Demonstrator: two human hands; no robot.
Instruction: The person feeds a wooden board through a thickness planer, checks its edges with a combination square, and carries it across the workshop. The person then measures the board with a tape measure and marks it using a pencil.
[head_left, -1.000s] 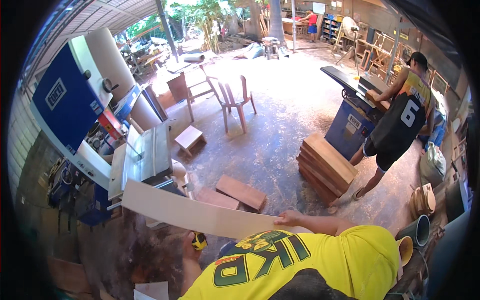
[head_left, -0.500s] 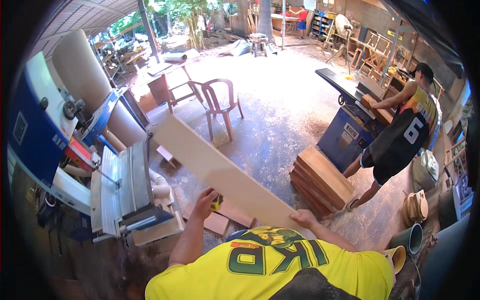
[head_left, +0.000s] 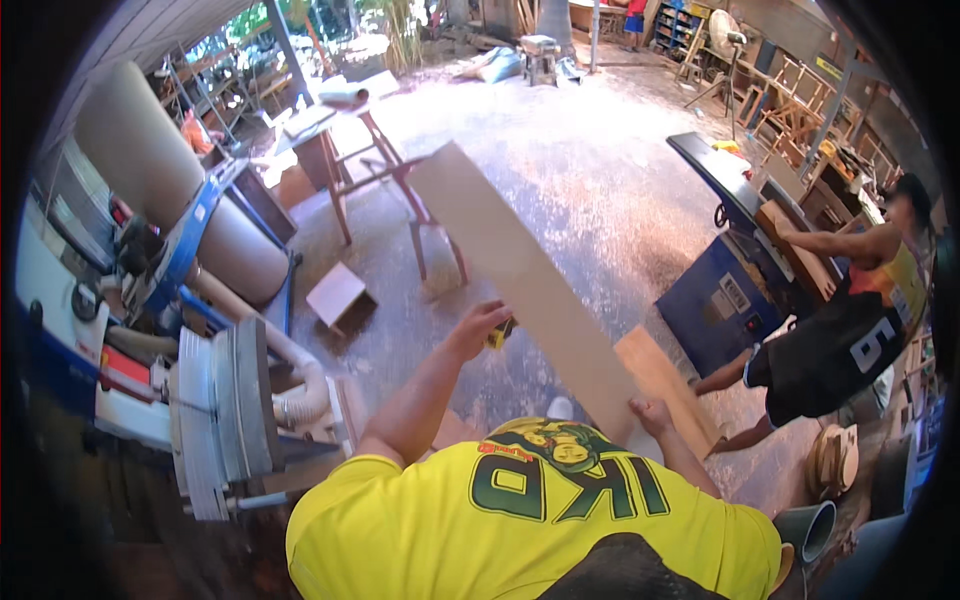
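A long pale wooden board [head_left: 525,275] slants across the middle of the view, its far end up beside the chair. My right hand [head_left: 653,415] is closed on the board's right edge near its close end. Against the left edge is my left hand [head_left: 484,328], its fingers curled round a small yellow and black tape measure [head_left: 499,336]. Whether these fingers also grip the board cannot be made out.
At right a co-worker [head_left: 850,300] pushes wood over a blue planing machine [head_left: 725,290]. Brown boards [head_left: 665,385] lie beside it. At left stand a bandsaw with a grey table [head_left: 225,410] and a duct hose [head_left: 300,400]. A chair [head_left: 420,250] and small stool [head_left: 338,297] stand ahead.
The board has swung to the right and now points more directly away from me. Both hands have gone with it, keeping their hold. My view has turned too.
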